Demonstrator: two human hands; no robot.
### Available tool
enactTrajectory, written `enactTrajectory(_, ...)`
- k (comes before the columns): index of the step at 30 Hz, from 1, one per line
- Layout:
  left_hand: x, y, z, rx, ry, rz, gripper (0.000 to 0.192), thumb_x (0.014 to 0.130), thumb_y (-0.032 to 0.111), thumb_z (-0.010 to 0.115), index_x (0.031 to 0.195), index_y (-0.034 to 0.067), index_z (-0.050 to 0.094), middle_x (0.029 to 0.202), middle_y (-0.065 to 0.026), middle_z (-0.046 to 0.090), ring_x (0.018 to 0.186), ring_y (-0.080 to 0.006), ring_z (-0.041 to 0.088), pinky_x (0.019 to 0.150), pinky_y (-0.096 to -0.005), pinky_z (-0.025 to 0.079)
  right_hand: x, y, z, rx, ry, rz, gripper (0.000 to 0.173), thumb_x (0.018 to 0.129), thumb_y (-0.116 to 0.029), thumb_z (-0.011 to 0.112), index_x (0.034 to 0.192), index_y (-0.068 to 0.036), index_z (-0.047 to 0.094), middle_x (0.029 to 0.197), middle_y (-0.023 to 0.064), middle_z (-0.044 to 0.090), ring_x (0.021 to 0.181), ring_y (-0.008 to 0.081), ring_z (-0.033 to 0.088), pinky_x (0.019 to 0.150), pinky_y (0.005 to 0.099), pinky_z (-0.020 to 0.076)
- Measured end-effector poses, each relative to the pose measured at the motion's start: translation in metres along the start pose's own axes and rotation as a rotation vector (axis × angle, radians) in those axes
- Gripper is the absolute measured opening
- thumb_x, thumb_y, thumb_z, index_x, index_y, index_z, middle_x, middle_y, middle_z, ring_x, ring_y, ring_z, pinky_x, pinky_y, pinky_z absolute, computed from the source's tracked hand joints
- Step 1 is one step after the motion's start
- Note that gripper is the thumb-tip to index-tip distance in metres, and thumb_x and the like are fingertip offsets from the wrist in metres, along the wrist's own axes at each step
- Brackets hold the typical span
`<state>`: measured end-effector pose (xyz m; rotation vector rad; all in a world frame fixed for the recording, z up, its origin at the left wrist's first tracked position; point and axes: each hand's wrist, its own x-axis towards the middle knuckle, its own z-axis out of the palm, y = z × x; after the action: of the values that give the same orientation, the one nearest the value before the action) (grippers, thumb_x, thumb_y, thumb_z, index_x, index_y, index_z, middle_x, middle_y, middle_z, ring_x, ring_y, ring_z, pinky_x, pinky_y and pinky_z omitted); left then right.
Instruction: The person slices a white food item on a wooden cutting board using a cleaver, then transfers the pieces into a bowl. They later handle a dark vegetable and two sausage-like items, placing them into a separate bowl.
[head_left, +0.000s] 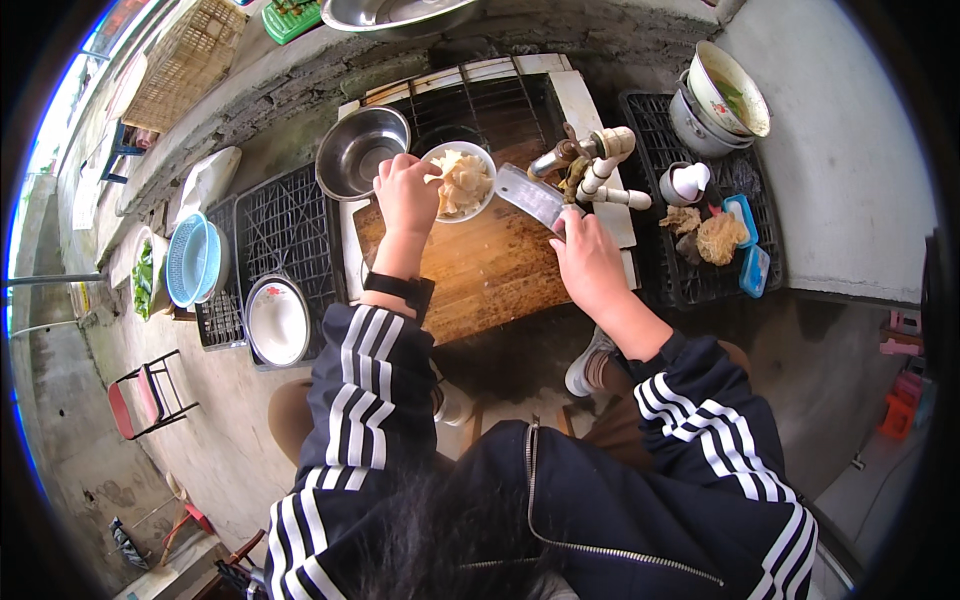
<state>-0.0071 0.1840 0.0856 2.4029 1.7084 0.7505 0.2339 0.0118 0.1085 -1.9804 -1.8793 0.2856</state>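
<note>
A metal cleaver (531, 196) is gripped by its handle end in my right hand (589, 259), its broad blade angled up and left above the wooden cutting board (487, 274). The blade's far corner comes close to the rim of a white bowl (470, 218). Pale, thin food slices (461, 184) fill that bowl, which stands on the board's far part. My left hand (409, 191) is at the bowl's left side with fingers curled. A pale piece shows by its fingertips, but whether they pinch it is unclear. Behind this hand sits a stainless steel basin (337, 154).
A metal tap with white pipe fittings (600, 169) rises right of the board. Black plastic crates flank it: the right crate (652, 124) bears pots and scrubbers (720, 238); the left crate (285, 217) carries an enamel bowl (277, 322). Blue colanders (193, 259) stand farther left.
</note>
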Motion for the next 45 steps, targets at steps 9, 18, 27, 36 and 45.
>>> enactTrajectory(9,-0.020,0.002,0.014,-0.084,0.077,-0.014,0.015,0.078,0.019,0.081,0.091,0.012,0.080,0.101,-0.0068,0.065,0.105,-0.0293,0.059,0.094,-0.0419,0.047,-0.023,0.014,0.068,-0.333,-0.130,0.083,0.035,0.091,-0.009,0.059,0.126,-0.006,0.053,0.104,0.0175,0.055,0.090,0.0343,0.062,0.073,0.0466,0.0532)
enactTrajectory(18,-0.041,0.000,0.012,-0.165,0.044,-0.198,0.019,0.074,0.018,0.086,0.087,0.011,0.073,0.108,-0.0089,0.063,0.107,-0.0312,0.057,0.095,-0.0451,0.045,-0.025,0.011,0.086,-0.259,-0.326,0.047,0.045,0.092,-0.004,0.058,0.136,-0.003,0.049,0.111,0.0211,0.056,0.101,0.0386,0.062,0.083,0.0452,0.0569)
enactTrajectory(27,-0.052,-0.013,0.033,-0.572,0.184,-0.736,0.041,0.085,0.011,0.076,0.121,0.004,0.059,0.114,-0.0136,0.062,0.104,-0.0311,0.061,0.087,-0.0456,0.054,0.014,-0.012,0.057,0.176,-0.159,-0.041,0.028,0.090,-0.019,0.072,0.111,-0.002,0.066,0.103,0.0190,0.063,0.096,0.0368,0.064,0.083,0.0471,0.0547)
enactTrajectory(36,-0.050,0.000,0.037,-1.544,-0.179,-1.068,0.040,0.100,0.012,0.049,0.140,0.004,0.046,0.131,-0.0201,0.061,0.111,-0.0364,0.068,0.085,-0.0491,0.063,0.094,-0.025,0.105,1.157,-0.314,0.635,0.045,0.106,-0.017,0.054,0.148,-0.002,0.046,0.123,0.0123,0.063,0.092,0.0176,0.067,0.077,0.0301,0.0584)
enactTrajectory(45,-0.056,0.012,0.015,-1.576,-0.077,-1.049,0.037,0.101,0.007,0.048,0.137,0.001,0.046,0.126,-0.0195,0.063,0.105,-0.0327,0.071,0.078,-0.0418,0.066,0.095,-0.054,0.101,1.223,-0.184,0.668,0.048,0.102,-0.012,0.059,0.145,-0.006,0.039,0.122,0.0154,0.063,0.095,0.0237,0.071,0.077,0.0367,0.0608)
